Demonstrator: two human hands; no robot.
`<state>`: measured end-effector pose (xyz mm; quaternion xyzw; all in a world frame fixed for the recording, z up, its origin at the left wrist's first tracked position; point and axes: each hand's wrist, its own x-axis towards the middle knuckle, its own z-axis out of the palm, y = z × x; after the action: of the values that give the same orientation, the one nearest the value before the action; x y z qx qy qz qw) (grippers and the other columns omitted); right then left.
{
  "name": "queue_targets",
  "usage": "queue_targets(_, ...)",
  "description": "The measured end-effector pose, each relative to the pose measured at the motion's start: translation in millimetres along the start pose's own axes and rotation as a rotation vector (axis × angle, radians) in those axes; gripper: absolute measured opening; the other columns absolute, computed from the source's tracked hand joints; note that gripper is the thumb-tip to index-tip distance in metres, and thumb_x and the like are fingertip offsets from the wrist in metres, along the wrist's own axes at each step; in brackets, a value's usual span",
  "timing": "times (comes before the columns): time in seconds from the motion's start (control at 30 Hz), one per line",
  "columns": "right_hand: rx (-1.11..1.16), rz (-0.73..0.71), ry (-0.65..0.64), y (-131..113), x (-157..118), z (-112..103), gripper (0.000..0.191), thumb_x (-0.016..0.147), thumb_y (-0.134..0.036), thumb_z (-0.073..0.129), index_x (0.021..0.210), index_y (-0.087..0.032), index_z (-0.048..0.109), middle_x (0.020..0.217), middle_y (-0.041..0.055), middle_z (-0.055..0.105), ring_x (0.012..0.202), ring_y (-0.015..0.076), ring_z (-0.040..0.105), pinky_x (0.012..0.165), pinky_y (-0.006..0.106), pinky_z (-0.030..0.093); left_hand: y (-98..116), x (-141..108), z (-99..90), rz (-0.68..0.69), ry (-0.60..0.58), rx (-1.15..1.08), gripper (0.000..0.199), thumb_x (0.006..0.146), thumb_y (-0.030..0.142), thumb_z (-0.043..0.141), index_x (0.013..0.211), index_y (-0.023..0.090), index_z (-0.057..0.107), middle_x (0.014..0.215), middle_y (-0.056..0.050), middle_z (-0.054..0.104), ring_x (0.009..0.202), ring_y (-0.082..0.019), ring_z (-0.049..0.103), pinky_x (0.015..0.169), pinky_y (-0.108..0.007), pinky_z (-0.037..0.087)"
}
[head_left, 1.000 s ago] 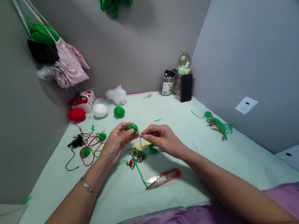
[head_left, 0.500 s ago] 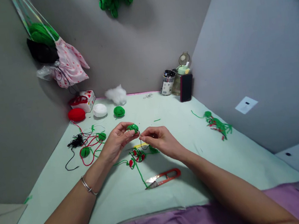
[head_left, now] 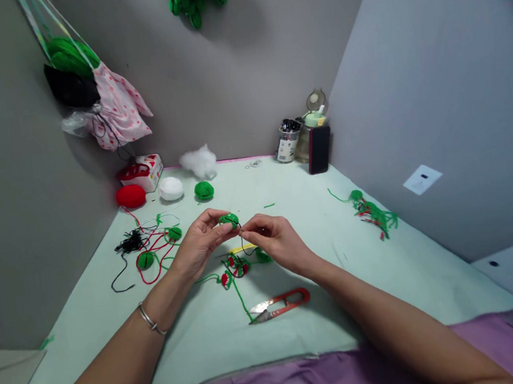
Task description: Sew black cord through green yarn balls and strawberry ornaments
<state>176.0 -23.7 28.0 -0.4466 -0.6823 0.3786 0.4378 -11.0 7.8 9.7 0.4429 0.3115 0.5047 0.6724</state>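
Note:
My left hand (head_left: 201, 241) is closed around a small round green crocheted piece (head_left: 227, 220), held up above the table between thumb and fingers. Black yarn (head_left: 243, 245) runs from the piece's right side and hangs in a loop. With thumb and forefinger, my right hand (head_left: 277, 242) pinches that yarn close to the piece; whether a needle is in the pinch cannot be made out. Beneath the hands lie small red, white and green crocheted pieces (head_left: 226, 279) and a yellow stick-like tool (head_left: 240, 249), partly hidden. Orange-handled thread snips (head_left: 293, 299) rest nearer to me.
At left are a tangle of black yarn (head_left: 129, 242) and green pieces (head_left: 145, 260) among red strands. Red (head_left: 130, 196), white (head_left: 171, 189) and green (head_left: 204, 191) yarn balls and stuffing (head_left: 200, 163) stand behind. A phone (head_left: 319, 150) leans at back right; a green-red bundle (head_left: 381, 216) lies right.
My right hand has shifted very slightly toward the green crocheted piece, its fingertips now closer to it. Otherwise the hands and the things on the table are as before.

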Motion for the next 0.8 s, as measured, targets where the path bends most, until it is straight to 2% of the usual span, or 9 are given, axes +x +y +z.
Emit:
queue_targets(0.2, -0.081, -0.112, 0.036, 5.2, 0.5, 0.0, 0.011, 0.087, -0.022, 0.064, 0.081, -0.017, 0.072, 0.075, 0.0013, 0.065, 0.064, 0.011, 0.051, 0.061, 0.026, 0.039, 0.6, -0.1, 1.9, 0.012, -0.01, 0.0, 0.029, 0.069, 0.024, 0.087, 0.089, 0.016, 0.067, 0.088, 0.0, 0.069, 0.083, -0.012, 0.066, 0.088, -0.031, 0.056)
queue_targets(0.33, -0.089, -0.133, 0.059, 6.6, 0.9, 1.3, 0.01, 0.087, -0.021, 0.065, 0.08, -0.017, 0.072, 0.074, 0.0008, 0.063, 0.064, 0.0113, 0.051, 0.061, 0.026, 0.039, -3.0, 1.1, -0.1, 0.036, -0.02, 0.02, 0.029, 0.07, 0.024, 0.086, 0.091, 0.017, 0.067, 0.089, 0.0, 0.069, 0.083, -0.013, 0.066, 0.089, -0.033, 0.055)
queue_targets(0.47, -0.004, -0.042, 0.067, 8.0, 2.8, 2.9, 0.011, 0.085, -0.026, 0.067, 0.078, -0.018, 0.071, 0.07, 0.0, 0.061, 0.061, 0.0111, 0.05, 0.057, 0.026, 0.038, -8.9, 0.8, -0.5, 0.056, -0.033, 0.098, 0.03, 0.071, 0.026, 0.086, 0.094, 0.018, 0.066, 0.088, 0.001, 0.069, 0.08, -0.012, 0.066, 0.085, -0.03, 0.052)
queue_targets(0.6, 0.249, 0.13, 0.039, 9.7, 7.2, 1.2, 0.018, 0.077, -0.031, 0.074, 0.079, -0.018, 0.061, 0.06, -0.0045, 0.057, 0.052, 0.0101, 0.051, 0.053, 0.025, 0.041, -12.7, -0.9, 3.0, 0.088, 0.007, 0.184, 0.03, 0.073, 0.029, 0.084, 0.095, 0.019, 0.066, 0.084, 0.002, 0.067, 0.082, -0.014, 0.065, 0.084, -0.03, 0.049)
queue_targets(0.7, 0.396, 0.217, -0.012, 8.9, 9.1, -1.8, 0.027, 0.072, -0.034, 0.079, 0.08, -0.018, 0.058, 0.065, -0.0034, 0.062, 0.057, 0.0112, 0.059, 0.06, 0.026, 0.049, -14.9, -0.7, 4.5, 0.112, 0.023, 0.232, 0.03, 0.072, 0.029, 0.084, 0.094, 0.019, 0.065, 0.084, 0.001, 0.067, 0.081, -0.015, 0.064, 0.083, -0.031, 0.048)
queue_targets(0.8, 0.426, 0.221, -0.028, 8.0, 9.1, -2.9, 0.027, 0.074, -0.035, 0.078, 0.08, -0.018, 0.058, 0.068, -0.0022, 0.064, 0.061, 0.012, 0.062, 0.065, 0.027, 0.052, -17.0, 0.5, 4.0, 0.131, 0.019, 0.263, 0.03, 0.071, 0.028, 0.084, 0.091, 0.019, 0.064, 0.087, 0.001, 0.067, 0.08, -0.014, 0.063, 0.08, -0.029, 0.047)
